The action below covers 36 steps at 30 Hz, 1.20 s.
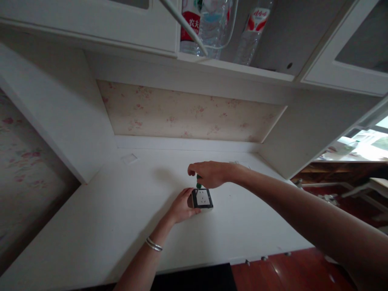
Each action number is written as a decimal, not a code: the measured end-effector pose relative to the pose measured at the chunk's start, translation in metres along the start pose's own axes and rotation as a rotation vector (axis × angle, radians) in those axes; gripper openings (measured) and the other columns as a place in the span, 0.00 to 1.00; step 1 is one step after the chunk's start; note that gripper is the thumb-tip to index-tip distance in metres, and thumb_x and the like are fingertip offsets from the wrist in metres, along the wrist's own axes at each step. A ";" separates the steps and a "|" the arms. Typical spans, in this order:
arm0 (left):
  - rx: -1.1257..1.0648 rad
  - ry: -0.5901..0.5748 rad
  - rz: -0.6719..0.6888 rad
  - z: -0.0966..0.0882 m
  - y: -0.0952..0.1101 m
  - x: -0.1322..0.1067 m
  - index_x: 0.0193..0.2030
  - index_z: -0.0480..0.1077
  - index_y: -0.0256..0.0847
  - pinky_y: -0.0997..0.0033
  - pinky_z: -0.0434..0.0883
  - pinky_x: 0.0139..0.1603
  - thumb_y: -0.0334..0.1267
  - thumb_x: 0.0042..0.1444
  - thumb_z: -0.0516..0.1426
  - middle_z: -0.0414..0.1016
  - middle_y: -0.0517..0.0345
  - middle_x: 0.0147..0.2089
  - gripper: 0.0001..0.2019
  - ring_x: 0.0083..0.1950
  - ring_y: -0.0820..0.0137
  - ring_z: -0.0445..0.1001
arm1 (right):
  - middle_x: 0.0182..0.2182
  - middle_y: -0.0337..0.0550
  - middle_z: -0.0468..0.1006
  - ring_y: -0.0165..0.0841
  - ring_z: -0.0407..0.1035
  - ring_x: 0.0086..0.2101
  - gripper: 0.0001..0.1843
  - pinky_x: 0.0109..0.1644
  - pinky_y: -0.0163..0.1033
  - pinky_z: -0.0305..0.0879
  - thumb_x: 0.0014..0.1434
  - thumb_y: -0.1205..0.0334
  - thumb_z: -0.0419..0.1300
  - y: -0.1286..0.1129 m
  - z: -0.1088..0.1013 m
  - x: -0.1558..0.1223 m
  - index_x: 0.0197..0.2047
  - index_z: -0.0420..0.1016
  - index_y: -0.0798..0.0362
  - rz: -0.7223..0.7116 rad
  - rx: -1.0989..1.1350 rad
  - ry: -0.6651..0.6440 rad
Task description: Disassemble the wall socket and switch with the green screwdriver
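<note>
On the white desktop lies a wall socket [203,197] with a white face and a dark surround, set in a pale box. My left hand [181,206] grips it from the left side, fingers behind and thumb along the front edge. Above the socket's back edge, my right hand [210,173] is closed around a screwdriver [199,185] with a green handle. The tool points down toward the upper left part of the socket; whether its tip sits in a screw is too small to tell. Most of the handle is hidden by my fingers.
A thin pale square frame [129,158] lies at the back left of the white desktop [145,226]. Overhead, a shelf holds plastic bottles [254,32], and a pale rod [184,24] juts out in front. Side panels [303,125] stand left and right.
</note>
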<state>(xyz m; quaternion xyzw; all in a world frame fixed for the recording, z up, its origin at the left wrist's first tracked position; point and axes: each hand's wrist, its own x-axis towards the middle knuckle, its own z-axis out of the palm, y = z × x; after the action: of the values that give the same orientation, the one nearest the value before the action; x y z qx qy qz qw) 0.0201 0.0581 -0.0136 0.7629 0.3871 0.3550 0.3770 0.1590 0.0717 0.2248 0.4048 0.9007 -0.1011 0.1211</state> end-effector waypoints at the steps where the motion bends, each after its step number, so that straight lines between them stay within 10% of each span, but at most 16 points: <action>1: 0.002 0.002 -0.002 0.000 0.000 0.000 0.60 0.62 0.43 0.54 0.61 0.62 0.43 0.39 0.70 0.65 0.47 0.60 0.39 0.60 0.55 0.65 | 0.49 0.52 0.76 0.39 0.72 0.41 0.23 0.36 0.38 0.65 0.55 0.62 0.58 0.001 -0.001 -0.001 0.55 0.66 0.54 -0.006 0.030 -0.011; 7: -0.005 -0.006 -0.014 -0.001 0.004 0.000 0.61 0.62 0.42 0.53 0.60 0.63 0.43 0.40 0.69 0.64 0.46 0.61 0.40 0.61 0.54 0.64 | 0.39 0.59 0.78 0.44 0.73 0.38 0.20 0.36 0.43 0.64 0.66 0.56 0.44 0.005 0.003 -0.004 0.48 0.70 0.59 0.165 -0.085 0.075; 12: 0.014 -0.008 0.002 0.000 0.005 0.001 0.60 0.62 0.42 0.53 0.61 0.62 0.44 0.39 0.69 0.65 0.46 0.61 0.40 0.61 0.54 0.64 | 0.49 0.52 0.74 0.39 0.71 0.41 0.21 0.38 0.38 0.63 0.56 0.63 0.58 0.010 0.009 -0.006 0.53 0.65 0.53 -0.046 0.028 0.089; 16: 0.026 -0.001 0.018 0.000 0.005 0.001 0.60 0.62 0.42 0.54 0.62 0.62 0.45 0.40 0.69 0.66 0.47 0.60 0.39 0.60 0.54 0.65 | 0.44 0.53 0.76 0.41 0.72 0.39 0.21 0.38 0.41 0.63 0.63 0.48 0.50 0.009 0.011 -0.005 0.52 0.67 0.55 0.088 -0.010 0.142; 22: 0.018 -0.004 -0.002 0.000 0.004 0.001 0.60 0.62 0.43 0.53 0.62 0.62 0.44 0.39 0.70 0.66 0.47 0.59 0.40 0.59 0.55 0.65 | 0.51 0.51 0.72 0.36 0.72 0.39 0.19 0.38 0.37 0.63 0.58 0.65 0.54 0.008 0.005 -0.005 0.54 0.66 0.52 -0.024 0.009 0.063; 36: 0.021 -0.013 0.011 0.001 0.000 0.001 0.62 0.60 0.43 0.52 0.60 0.63 0.45 0.40 0.69 0.63 0.46 0.61 0.41 0.61 0.54 0.63 | 0.43 0.51 0.76 0.39 0.71 0.38 0.19 0.37 0.40 0.63 0.60 0.48 0.54 0.005 0.007 0.002 0.46 0.71 0.53 0.061 -0.003 0.073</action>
<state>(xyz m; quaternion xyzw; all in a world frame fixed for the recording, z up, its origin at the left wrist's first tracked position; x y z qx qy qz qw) 0.0209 0.0588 -0.0139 0.7711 0.3841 0.3483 0.3695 0.1621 0.0745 0.2174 0.4355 0.8918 -0.0811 0.0918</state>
